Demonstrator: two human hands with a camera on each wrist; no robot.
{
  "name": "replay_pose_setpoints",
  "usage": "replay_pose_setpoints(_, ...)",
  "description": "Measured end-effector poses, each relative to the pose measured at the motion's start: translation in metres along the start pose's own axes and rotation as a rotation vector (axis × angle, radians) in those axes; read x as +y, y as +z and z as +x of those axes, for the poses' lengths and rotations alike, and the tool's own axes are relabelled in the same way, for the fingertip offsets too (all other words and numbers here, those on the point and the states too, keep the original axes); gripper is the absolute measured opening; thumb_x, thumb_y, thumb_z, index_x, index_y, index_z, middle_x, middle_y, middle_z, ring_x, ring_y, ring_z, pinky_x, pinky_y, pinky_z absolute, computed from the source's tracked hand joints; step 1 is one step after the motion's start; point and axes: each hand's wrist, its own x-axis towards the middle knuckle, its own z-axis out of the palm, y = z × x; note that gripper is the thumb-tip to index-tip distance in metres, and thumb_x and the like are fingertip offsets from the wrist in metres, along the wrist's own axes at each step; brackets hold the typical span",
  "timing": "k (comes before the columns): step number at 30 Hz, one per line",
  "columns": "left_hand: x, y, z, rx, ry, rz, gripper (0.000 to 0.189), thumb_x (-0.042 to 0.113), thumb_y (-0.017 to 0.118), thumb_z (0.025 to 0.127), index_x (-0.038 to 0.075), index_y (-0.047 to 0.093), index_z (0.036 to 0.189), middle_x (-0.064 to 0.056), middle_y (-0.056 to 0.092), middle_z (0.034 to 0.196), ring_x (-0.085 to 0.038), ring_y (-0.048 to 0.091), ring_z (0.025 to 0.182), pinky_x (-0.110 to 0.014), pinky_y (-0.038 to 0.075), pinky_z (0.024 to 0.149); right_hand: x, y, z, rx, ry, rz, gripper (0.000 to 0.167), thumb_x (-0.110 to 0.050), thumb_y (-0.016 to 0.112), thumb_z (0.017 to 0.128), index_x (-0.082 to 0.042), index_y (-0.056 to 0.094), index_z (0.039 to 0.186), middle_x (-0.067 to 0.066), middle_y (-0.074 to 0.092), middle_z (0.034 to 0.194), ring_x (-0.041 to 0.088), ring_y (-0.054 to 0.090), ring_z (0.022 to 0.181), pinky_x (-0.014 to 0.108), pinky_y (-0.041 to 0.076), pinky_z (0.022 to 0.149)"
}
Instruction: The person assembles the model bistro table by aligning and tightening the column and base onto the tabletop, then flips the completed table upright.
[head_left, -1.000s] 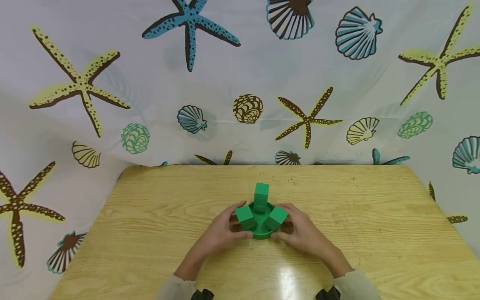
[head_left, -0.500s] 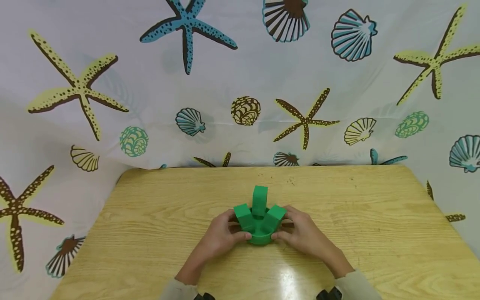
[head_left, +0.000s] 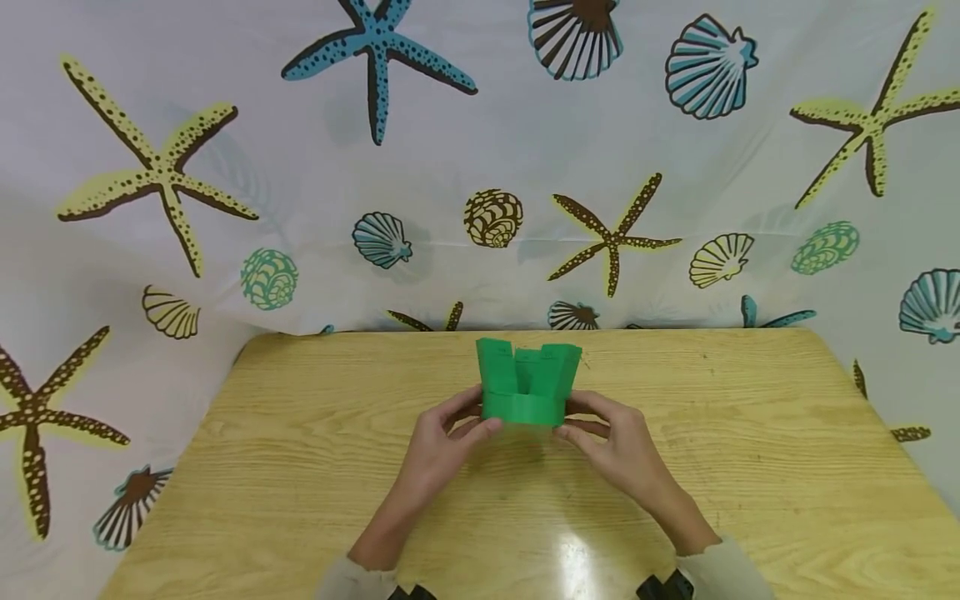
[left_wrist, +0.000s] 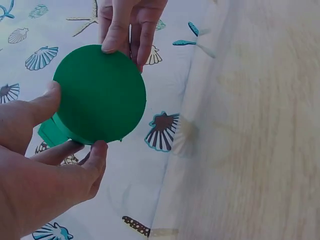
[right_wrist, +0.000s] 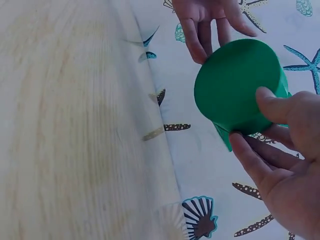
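A green round piece (head_left: 523, 408) with three blocky prongs is held above the wooden table in the head view, its side wall facing me and its prongs pointing up. My left hand (head_left: 442, 442) grips its left side, thumb at the lower front edge and fingers along the side. On the opposite side my right hand (head_left: 618, 442) holds it in the same manner. In the left wrist view its smooth, flat round underside (left_wrist: 100, 95) is turned toward the camera. The right wrist view shows that green disc face (right_wrist: 237, 82) too, the prongs mostly hidden behind it.
The wooden table (head_left: 315, 467) stretches out under both hands, with its far edge behind the green piece. A white cloth (head_left: 450, 167) printed with starfish and shells hangs behind and at both sides.
Both hands have raised the green piece from the table and tilted it back, so its side wall now shows rather than its inside. Half a second ago it was lower, its inside floor still visible.
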Motion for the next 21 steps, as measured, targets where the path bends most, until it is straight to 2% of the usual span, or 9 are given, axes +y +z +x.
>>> replay_pose_setpoints(3, 0.002, 0.003, -0.001, 0.006, 0.046, -0.039, 0.056, -0.003, 0.072, 0.093, -0.004, 0.053, 0.146, -0.021, 0.059, 0.137, -0.034, 0.058, 0.123, -0.029, 0.053, 0.099, -0.003, -0.001, 0.000, 0.042, -0.007, -0.045, 0.033, -0.007, 0.076, 0.093, -0.004, 0.069, 0.125, 0.009, 0.072, 0.113, 0.025, 0.069, 0.107, 0.036, 0.060, 0.085)
replay_pose_setpoints(7, 0.000, 0.007, -0.002, 0.060, 0.068, -0.022, 0.047, -0.010, 0.065, 0.095, -0.007, 0.057, 0.141, -0.024, 0.061, 0.134, -0.037, 0.059, 0.124, -0.027, 0.054, 0.096, -0.007, -0.001, -0.001, 0.031, 0.014, -0.067, 0.028, -0.016, 0.074, 0.097, -0.006, 0.070, 0.123, 0.006, 0.071, 0.112, 0.023, 0.068, 0.107, 0.036, 0.060, 0.085)
replay_pose_setpoints(11, -0.002, 0.013, -0.002, 0.120, 0.050, -0.053, 0.035, -0.009, 0.063, 0.097, -0.009, 0.063, 0.132, -0.024, 0.063, 0.131, -0.035, 0.063, 0.123, -0.029, 0.055, 0.094, -0.009, -0.002, -0.001, 0.046, 0.085, -0.034, 0.027, -0.020, 0.074, 0.097, -0.005, 0.072, 0.120, 0.009, 0.072, 0.113, 0.024, 0.070, 0.107, 0.033, 0.059, 0.087)
replay_pose_setpoints(15, -0.001, 0.017, -0.003, 0.162, 0.061, -0.118, 0.031, -0.008, 0.066, 0.096, -0.008, 0.067, 0.127, -0.022, 0.066, 0.126, -0.028, 0.070, 0.111, -0.034, 0.058, 0.091, -0.009, -0.004, -0.002, 0.102, 0.130, 0.007, 0.026, -0.019, 0.077, 0.095, -0.002, 0.072, 0.114, 0.012, 0.072, 0.110, 0.025, 0.073, 0.101, 0.031, 0.060, 0.085)
replay_pose_setpoints(21, -0.001, 0.020, -0.005, 0.176, 0.090, -0.162, 0.034, -0.010, 0.068, 0.093, -0.005, 0.069, 0.127, -0.021, 0.067, 0.120, -0.021, 0.071, 0.103, -0.041, 0.059, 0.089, -0.008, -0.005, -0.001, 0.105, 0.151, 0.093, 0.028, -0.015, 0.078, 0.093, -0.002, 0.067, 0.116, 0.014, 0.068, 0.110, 0.025, 0.071, 0.099, 0.031, 0.060, 0.083)
